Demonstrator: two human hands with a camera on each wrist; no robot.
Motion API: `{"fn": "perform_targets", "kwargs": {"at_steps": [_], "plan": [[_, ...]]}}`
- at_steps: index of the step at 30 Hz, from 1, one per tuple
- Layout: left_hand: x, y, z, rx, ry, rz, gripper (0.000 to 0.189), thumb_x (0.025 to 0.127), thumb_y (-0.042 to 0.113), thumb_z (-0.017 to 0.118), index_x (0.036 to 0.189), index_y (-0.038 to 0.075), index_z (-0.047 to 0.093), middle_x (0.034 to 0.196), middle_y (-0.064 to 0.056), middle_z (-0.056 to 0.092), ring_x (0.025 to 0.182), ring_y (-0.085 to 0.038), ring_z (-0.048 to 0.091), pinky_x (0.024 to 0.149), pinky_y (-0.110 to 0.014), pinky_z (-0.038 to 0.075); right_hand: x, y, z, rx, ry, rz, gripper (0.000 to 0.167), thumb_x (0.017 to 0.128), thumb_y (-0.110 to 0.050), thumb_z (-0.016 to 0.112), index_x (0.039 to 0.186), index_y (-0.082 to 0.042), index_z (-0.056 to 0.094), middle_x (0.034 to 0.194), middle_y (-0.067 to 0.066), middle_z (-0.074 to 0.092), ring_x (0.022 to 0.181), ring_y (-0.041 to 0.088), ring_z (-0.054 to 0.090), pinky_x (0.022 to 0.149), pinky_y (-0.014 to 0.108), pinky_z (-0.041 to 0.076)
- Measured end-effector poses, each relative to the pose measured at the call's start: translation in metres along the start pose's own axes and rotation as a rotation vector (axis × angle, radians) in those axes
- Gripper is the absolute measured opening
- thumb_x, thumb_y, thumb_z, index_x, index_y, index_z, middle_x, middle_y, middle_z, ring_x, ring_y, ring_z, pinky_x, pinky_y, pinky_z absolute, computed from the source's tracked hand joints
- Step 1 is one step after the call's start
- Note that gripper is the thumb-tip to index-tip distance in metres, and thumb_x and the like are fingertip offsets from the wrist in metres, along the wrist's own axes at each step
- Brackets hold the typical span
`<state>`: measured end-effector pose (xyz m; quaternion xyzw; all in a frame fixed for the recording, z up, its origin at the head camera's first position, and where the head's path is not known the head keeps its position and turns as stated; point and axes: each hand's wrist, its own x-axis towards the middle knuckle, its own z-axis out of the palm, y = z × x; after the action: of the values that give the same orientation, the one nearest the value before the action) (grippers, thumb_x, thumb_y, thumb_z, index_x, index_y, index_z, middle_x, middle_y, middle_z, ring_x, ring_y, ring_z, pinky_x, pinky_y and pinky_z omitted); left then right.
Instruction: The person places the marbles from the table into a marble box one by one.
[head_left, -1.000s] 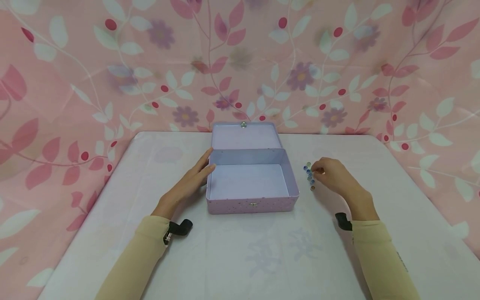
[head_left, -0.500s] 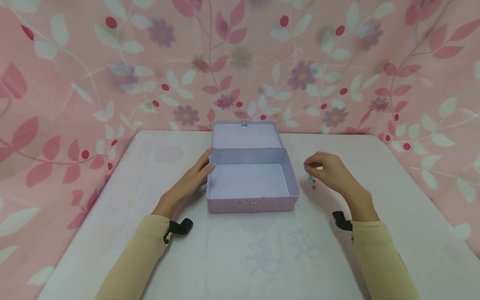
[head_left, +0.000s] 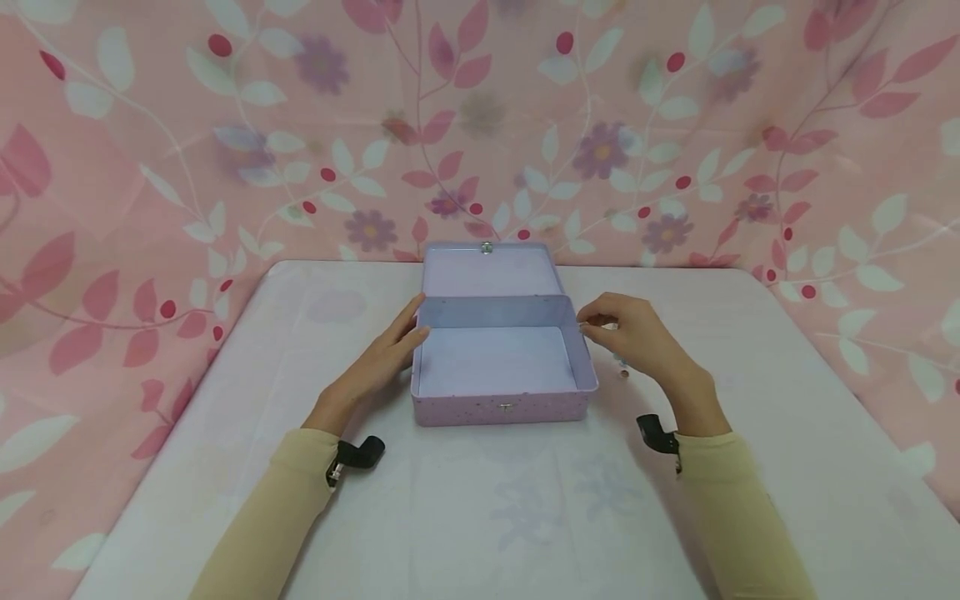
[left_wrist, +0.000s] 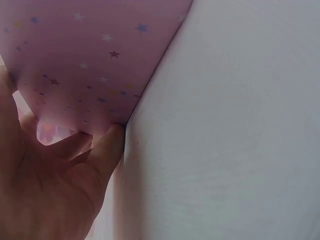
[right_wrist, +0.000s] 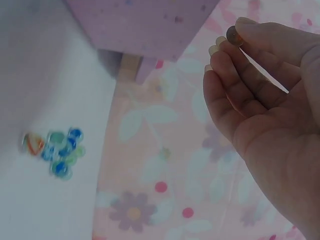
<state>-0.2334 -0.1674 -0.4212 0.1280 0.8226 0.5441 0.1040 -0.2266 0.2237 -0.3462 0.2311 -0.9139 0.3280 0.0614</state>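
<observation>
A lilac tin box (head_left: 501,410) sits mid-table with its lid (head_left: 491,271) tipped back and its latch side nearest me. My left hand (head_left: 378,364) rests against the box's left side, thumb by the rim and fingers extended. In the left wrist view its fingers (left_wrist: 107,150) touch the star-printed wall low down. Between thumb and forefinger my right hand (head_left: 628,337) pinches a brownish glass marble (right_wrist: 234,36), beside the box's right rim. Several blue, green and orange marbles (right_wrist: 61,152) lie in a cluster on the table, mostly hidden in the head view.
A white cloth (head_left: 465,508) with faint prints covers the table. Behind it hangs a pink floral curtain (head_left: 480,125). Black wrist cameras (head_left: 362,452) stick out from both sleeves.
My right hand has lifted a marble from the cluster and moved left with it to the box's right rim. The left hand has stayed against the box.
</observation>
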Motion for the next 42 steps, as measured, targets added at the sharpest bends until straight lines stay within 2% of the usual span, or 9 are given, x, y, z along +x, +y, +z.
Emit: {"fn": "perform_targets", "kwargs": {"at_steps": [4, 9, 18, 25, 34, 42], "plan": [[0.0, -0.001, 0.0, -0.014, -0.009, 0.002, 0.065, 0.102, 0.053, 0.044, 0.156, 0.05, 0.008, 0.169, -0.004, 0.011, 0.156, -0.026, 0.01, 0.118, -0.057, 0.03, 0.007, -0.011, 0.009, 0.042, -0.037, -0.012, 0.014, 0.091, -0.006, 0.069, 0.104, -0.009, 0.074, 0.1, 0.005, 0.07, 0.097, 0.021, 0.067, 0.092, 0.047, 0.056], [0.001, -0.002, 0.0, -0.014, -0.014, 0.0, 0.065, 0.102, 0.055, 0.044, 0.156, 0.051, 0.008, 0.168, -0.005, 0.011, 0.156, -0.026, 0.01, 0.118, -0.057, 0.031, 0.011, -0.022, 0.02, 0.034, -0.098, -0.003, 0.013, 0.092, -0.009, 0.069, 0.103, -0.011, 0.074, 0.101, 0.002, 0.07, 0.096, 0.018, 0.065, 0.085, 0.039, 0.054], [0.001, -0.001, 0.0, 0.001, -0.004, -0.005, 0.065, 0.102, 0.056, 0.043, 0.155, 0.051, 0.008, 0.168, -0.004, 0.012, 0.156, -0.027, 0.012, 0.118, -0.057, 0.031, 0.017, -0.031, 0.041, 0.013, -0.179, -0.095, 0.014, 0.09, -0.006, 0.071, 0.103, -0.002, 0.073, 0.099, 0.007, 0.071, 0.096, 0.023, 0.066, 0.089, 0.047, 0.056], [0.0, -0.002, 0.0, -0.007, -0.004, 0.002, 0.065, 0.102, 0.055, 0.044, 0.156, 0.051, 0.008, 0.168, -0.007, 0.012, 0.156, -0.028, 0.013, 0.117, -0.057, 0.033, 0.018, -0.035, 0.052, -0.007, -0.233, -0.102, 0.014, 0.09, -0.006, 0.071, 0.103, -0.001, 0.074, 0.098, 0.006, 0.071, 0.095, 0.022, 0.066, 0.089, 0.045, 0.057], [-0.001, -0.002, 0.0, -0.026, -0.007, -0.005, 0.066, 0.1, 0.058, 0.045, 0.155, 0.052, 0.009, 0.168, -0.002, 0.012, 0.156, -0.023, 0.013, 0.116, -0.056, 0.036, 0.021, -0.036, 0.07, -0.144, -0.276, -0.15, 0.011, 0.09, -0.004, 0.068, 0.099, -0.003, 0.075, 0.093, 0.004, 0.071, 0.085, 0.015, 0.062, 0.079, 0.031, 0.055], [-0.001, 0.001, 0.0, -0.039, -0.008, -0.009, 0.066, 0.1, 0.058, 0.045, 0.155, 0.052, 0.009, 0.168, -0.005, 0.012, 0.156, -0.022, 0.015, 0.116, -0.055, 0.035, 0.026, -0.038, 0.079, -0.193, -0.371, -0.094, 0.015, 0.09, 0.001, 0.062, 0.096, -0.004, 0.075, 0.093, 0.005, 0.072, 0.084, 0.016, 0.062, 0.079, 0.033, 0.055]]}}
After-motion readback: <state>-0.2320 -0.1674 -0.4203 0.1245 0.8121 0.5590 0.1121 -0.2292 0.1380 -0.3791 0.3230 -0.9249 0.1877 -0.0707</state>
